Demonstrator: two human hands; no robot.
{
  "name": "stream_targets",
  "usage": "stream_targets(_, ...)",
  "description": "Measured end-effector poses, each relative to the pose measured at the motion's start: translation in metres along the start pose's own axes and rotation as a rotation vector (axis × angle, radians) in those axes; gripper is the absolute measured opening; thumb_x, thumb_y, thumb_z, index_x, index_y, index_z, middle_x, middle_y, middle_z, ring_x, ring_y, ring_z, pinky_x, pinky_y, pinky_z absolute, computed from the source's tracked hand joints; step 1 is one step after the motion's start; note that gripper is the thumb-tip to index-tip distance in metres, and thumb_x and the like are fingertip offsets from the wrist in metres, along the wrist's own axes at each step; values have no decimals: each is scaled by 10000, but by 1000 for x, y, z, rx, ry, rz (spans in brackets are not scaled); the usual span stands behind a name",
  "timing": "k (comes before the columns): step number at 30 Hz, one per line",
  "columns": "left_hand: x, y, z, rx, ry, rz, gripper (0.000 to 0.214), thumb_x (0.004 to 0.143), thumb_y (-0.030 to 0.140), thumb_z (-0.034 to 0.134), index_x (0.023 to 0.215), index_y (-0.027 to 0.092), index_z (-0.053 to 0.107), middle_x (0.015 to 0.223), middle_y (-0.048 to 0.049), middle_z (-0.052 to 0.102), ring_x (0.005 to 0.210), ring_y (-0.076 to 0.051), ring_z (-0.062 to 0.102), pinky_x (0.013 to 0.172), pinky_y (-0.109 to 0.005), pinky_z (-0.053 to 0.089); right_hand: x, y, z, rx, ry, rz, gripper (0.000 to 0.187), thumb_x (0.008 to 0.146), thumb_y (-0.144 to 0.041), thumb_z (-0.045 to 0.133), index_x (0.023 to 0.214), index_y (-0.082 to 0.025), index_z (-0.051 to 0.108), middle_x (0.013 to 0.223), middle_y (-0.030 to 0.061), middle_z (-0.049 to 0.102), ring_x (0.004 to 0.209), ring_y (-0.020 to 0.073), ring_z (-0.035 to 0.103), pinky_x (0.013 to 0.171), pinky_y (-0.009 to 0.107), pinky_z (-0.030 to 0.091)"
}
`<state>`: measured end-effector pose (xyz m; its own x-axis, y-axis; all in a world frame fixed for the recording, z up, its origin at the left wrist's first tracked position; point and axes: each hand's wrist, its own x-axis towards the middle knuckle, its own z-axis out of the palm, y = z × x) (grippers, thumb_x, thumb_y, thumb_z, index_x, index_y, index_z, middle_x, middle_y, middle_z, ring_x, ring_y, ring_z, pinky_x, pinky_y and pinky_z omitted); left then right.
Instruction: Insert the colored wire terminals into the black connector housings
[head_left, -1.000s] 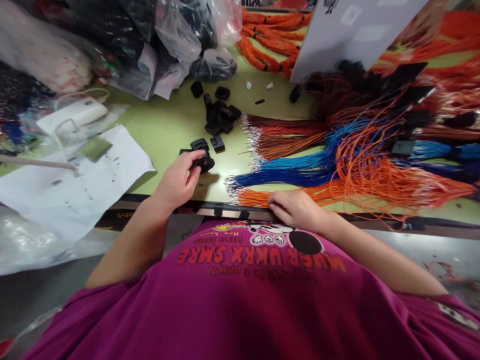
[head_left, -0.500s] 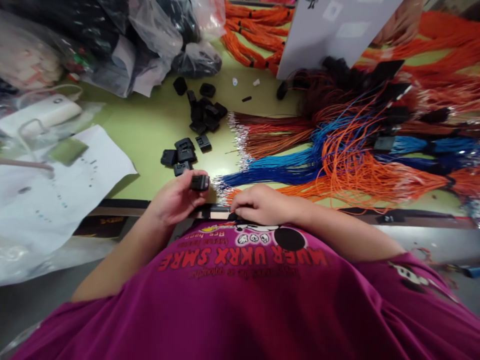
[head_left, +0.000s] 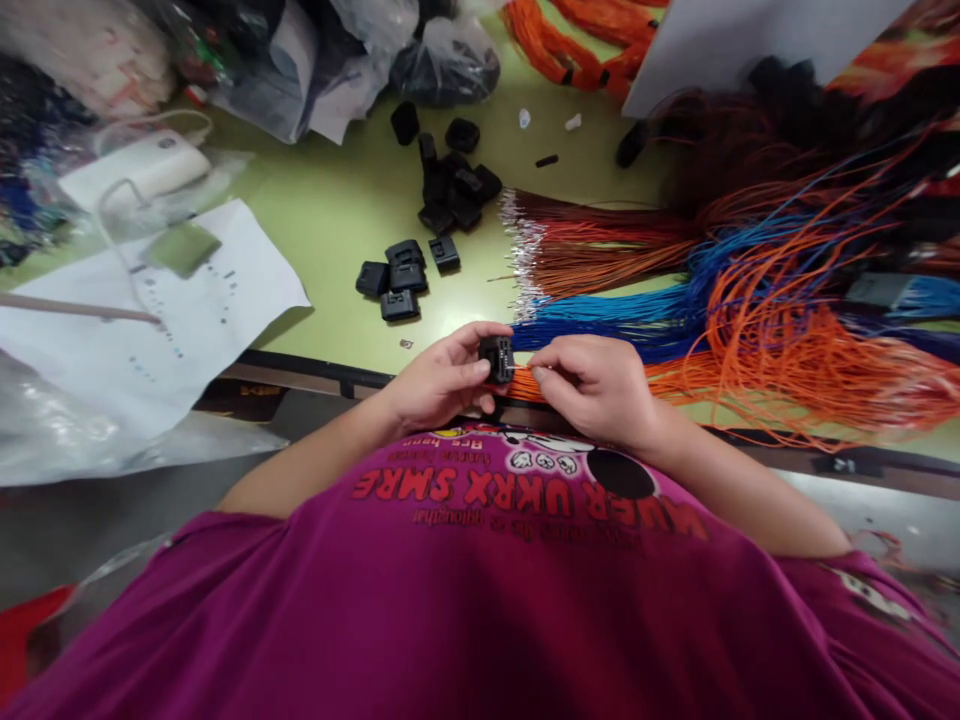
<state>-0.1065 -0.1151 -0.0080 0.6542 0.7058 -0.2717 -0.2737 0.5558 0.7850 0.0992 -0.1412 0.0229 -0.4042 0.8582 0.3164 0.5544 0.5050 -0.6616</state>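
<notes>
Between the thumb and fingers of my left hand (head_left: 448, 372) is a black connector housing (head_left: 496, 359), its slotted face turned toward the right. My right hand (head_left: 598, 385) pinches an orange wire (head_left: 523, 367) near its end, and the tip points at the housing's slots. Whether the tip has entered a slot I cannot tell. Just beyond both hands lie bundles of blue wires (head_left: 600, 340) and orange wires (head_left: 682, 378), with light blue and brown ones farther back. Their bare metal terminals (head_left: 525, 255) face left.
Several loose black housings (head_left: 406, 266) lie left of the wires, with another pile (head_left: 456, 190) behind. A printed paper sheet (head_left: 247, 270) and a white device (head_left: 142, 165) are at the left. Plastic bags (head_left: 446, 60) stand at the back, and a pale panel (head_left: 750, 45) at the back right.
My right hand has come up from the table edge with an orange wire in its fingers. The housing in my left hand has turned its slotted face rightward. The camera view has shifted.
</notes>
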Motion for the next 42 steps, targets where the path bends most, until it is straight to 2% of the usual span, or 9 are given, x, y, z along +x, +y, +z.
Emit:
stream_targets(4, -1, -4, -3, -52, -5, -39, 509, 776, 266, 690, 1236, 245, 474, 868, -17, 589, 748, -133, 636, 551, -210, 522, -1, 3, 2, -173, -69, -64, 242, 856, -205, 457, 716, -163, 650, 608, -2, 594, 579, 93, 494, 603, 234, 338)
stream_targets(10, -2, -5, -5, -52, 5, -37, 512, 778, 267, 692, 1227, 224, 448, 795, -8, 594, 623, -98, 603, 514, -195, 491, 1, 4, 0, -397, -162, -153, 326, 893, -235, 388, 675, -173, 622, 584, 13, 558, 579, 110, 449, 590, 268, 284)
stream_targets(16, -2, -6, -4, -8, -6, -19, 485, 779, 273, 693, 1193, 223, 446, 782, -4, 612, 588, -87, 590, 514, -200, 480, 1, 2, -2, -474, -190, -233, 333, 906, -223, 376, 634, -180, 563, 584, 7, 561, 557, 110, 434, 577, 280, 259)
stream_targets(24, -1, -8, -5, 76, 58, -24, 485, 735, 243, 725, 1157, 203, 489, 747, 12, 620, 575, -91, 614, 522, -203, 499, 1, 1, 1, -450, -236, -313, 328, 903, -190, 366, 612, -178, 518, 556, 12, 546, 523, 115, 405, 562, 299, 220)
stream_targets(28, 0, -10, -4, 115, 103, -37, 491, 709, 199, 732, 1143, 179, 502, 764, 4, 627, 580, -102, 633, 541, -222, 518, 2, 5, 8, -415, -315, -254, 314, 911, -235, 359, 664, -174, 542, 592, 28, 580, 549, 126, 442, 568, 293, 224)
stream_targets(31, -1, -10, -2, 123, 140, -23, 485, 704, 196, 719, 1136, 175, 499, 758, 7, 623, 563, -107, 632, 524, -229, 511, 2, 5, 9, -380, -344, -89, 265, 905, -251, 387, 736, -165, 572, 671, 48, 625, 606, 133, 493, 583, 278, 254)
stream_targets(34, -1, -9, 0, 126, 161, -13, 476, 700, 194, 710, 1125, 176, 496, 753, 8, 623, 555, -108, 628, 517, -236, 512, 2, 4, 9, -293, -313, 32, 228, 875, -237, 406, 733, -164, 569, 694, 46, 628, 629, 128, 503, 597, 259, 284)
stream_targets(42, 0, -4, 3, 151, 163, -52, 471, 674, 181, 728, 1089, 173, 505, 730, 18, 623, 542, -115, 630, 508, -245, 517, 2, 3, 16, -298, -437, 53, 212, 888, -245, 368, 799, -160, 542, 745, 56, 626, 624, 130, 472, 595, 262, 272)
